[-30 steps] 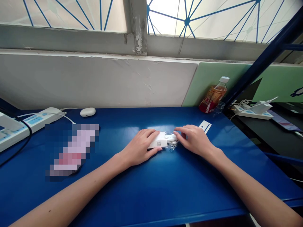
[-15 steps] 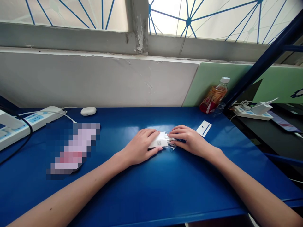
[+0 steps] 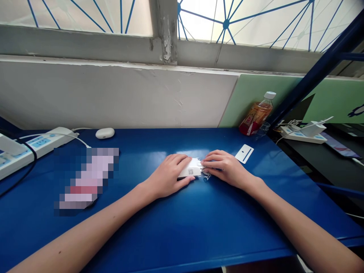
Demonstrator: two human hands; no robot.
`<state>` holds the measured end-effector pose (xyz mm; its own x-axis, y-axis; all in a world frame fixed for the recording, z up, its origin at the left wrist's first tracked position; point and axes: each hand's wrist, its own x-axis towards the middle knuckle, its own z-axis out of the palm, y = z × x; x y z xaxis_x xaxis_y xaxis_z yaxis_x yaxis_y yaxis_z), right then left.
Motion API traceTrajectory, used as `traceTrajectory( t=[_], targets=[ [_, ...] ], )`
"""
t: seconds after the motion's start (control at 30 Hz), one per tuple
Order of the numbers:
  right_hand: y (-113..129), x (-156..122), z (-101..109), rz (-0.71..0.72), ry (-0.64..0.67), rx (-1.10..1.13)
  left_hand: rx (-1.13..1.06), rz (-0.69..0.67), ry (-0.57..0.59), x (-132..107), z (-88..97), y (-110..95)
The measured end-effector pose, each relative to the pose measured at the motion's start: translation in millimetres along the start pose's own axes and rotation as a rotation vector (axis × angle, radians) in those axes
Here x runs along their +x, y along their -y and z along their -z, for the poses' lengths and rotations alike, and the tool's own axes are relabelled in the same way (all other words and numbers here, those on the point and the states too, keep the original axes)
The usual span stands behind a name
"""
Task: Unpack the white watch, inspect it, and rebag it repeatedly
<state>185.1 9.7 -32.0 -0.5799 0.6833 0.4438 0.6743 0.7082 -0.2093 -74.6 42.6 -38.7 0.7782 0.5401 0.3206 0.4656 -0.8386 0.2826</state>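
A small white box (image 3: 191,169) with a printed code on its near side lies on the blue table (image 3: 199,227) at the middle. My left hand (image 3: 167,176) wraps round its left end, thumb on the near side and fingers over the top. My right hand (image 3: 226,168) presses in at the box's right end, fingers curled over a small clear wrapper with something white in it (image 3: 206,175). What sits under those fingers is mostly hidden.
A white card (image 3: 243,153) lies just right of my right hand. A drink bottle (image 3: 257,113) leans at the back right. At the back left sit a white earbud case (image 3: 105,133) and a power strip (image 3: 31,146) with a cable. A blurred flat object (image 3: 85,178) lies left.
My right hand has slid left, closing up against the box's right end and covering the white item beside it. The left hand and box have stayed put.
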Motion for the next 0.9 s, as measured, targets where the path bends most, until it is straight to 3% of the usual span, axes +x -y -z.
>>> traceTrajectory(
  t=[0.2, 0.33, 0.6, 0.9],
  targets=[
    [-1, 0, 5, -0.059, -0.001, -0.018, 0.001, 0.008, 0.006, 1, 0.6, -1],
    [-1, -1, 11, -0.071, 0.071, -0.013, 0.007, 0.016, 0.016, 1, 0.3, -2],
    [23, 1, 4, -0.095, 0.131, 0.071, 0.033, 0.001, 0.019, 1, -0.6, 0],
    [15, -1, 6, -0.153, 0.203, 0.195, 0.161, 0.038, 0.262, 5, 3.9, -6]
  ],
)
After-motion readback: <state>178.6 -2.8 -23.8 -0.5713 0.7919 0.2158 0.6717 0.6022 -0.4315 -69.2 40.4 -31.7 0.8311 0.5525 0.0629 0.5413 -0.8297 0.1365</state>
